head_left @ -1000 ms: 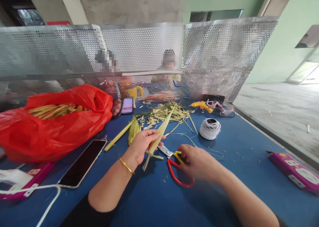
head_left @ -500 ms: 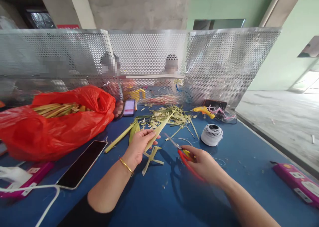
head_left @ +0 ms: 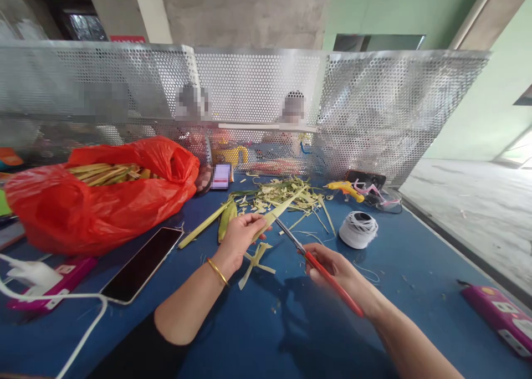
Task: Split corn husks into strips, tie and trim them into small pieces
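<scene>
Pinched in my left hand is a long pale green husk strip, its pointed end reaching up and to the right. My right hand grips red-handled scissors, and their blade tips are at the right edge of the strip. Whether the blades touch it I cannot tell. Below my left hand a cross-shaped piece of folded strips lies on the blue table. Past the hands is a heap of husk scraps. A green husk and a stalk lie beside my left hand.
At left, a red plastic bag holds husks, near a dark phone and a purple power strip. To the right are white thread, a yellow glue gun and another purple power strip. A perforated metal screen stands behind.
The scissors have turned and moved up and left, so their tips now meet the strip's edge in view. My left hand still holds the strip. The whole view has shifted slightly.
</scene>
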`<state>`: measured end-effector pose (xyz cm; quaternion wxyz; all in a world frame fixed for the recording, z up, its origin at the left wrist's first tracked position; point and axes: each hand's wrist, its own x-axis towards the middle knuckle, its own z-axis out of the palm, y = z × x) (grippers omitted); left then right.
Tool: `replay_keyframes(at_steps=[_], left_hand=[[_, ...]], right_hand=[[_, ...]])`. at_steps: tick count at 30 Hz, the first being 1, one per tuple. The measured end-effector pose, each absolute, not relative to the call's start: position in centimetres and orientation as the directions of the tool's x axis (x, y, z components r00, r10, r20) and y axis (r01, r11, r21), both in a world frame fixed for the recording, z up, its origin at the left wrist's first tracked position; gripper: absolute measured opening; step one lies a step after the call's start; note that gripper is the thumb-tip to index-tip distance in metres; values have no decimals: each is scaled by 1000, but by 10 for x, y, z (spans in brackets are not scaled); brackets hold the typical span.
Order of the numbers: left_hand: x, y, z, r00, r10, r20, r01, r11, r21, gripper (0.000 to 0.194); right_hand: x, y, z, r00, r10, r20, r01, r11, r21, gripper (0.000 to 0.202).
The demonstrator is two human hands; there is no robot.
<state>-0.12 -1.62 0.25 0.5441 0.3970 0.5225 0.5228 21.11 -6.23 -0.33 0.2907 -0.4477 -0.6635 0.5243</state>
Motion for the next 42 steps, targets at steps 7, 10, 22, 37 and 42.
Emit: replay_keyframes(at_steps=[7, 10, 22, 37, 42], left_hand=[[5, -18, -1, -12, 988, -156, -115, 153, 981, 8], [7, -19, 1, -10, 986, -169, -114, 167, 979, 7], [7, -20, 1, 2, 983, -183, -127, 182, 975, 9], [-29, -45, 30, -154, 959, -237, -634, 89, 769, 19], [-35, -56, 16, -188, 924, -332, -679, 121, 724, 17]], right_hand=[[207, -62, -4, -402, 906, -137, 282, -20, -959, 50], [206, -62, -4, -412, 901, -133, 281, -13, -960, 48], [209, -59, -16, -360, 931, -67, 398, 88, -913, 31], [198, -75, 6, -306, 932, -195, 937, 330, 109, 31], [152, -33, 40, -310, 914, -262, 927, 352, 130, 16]])
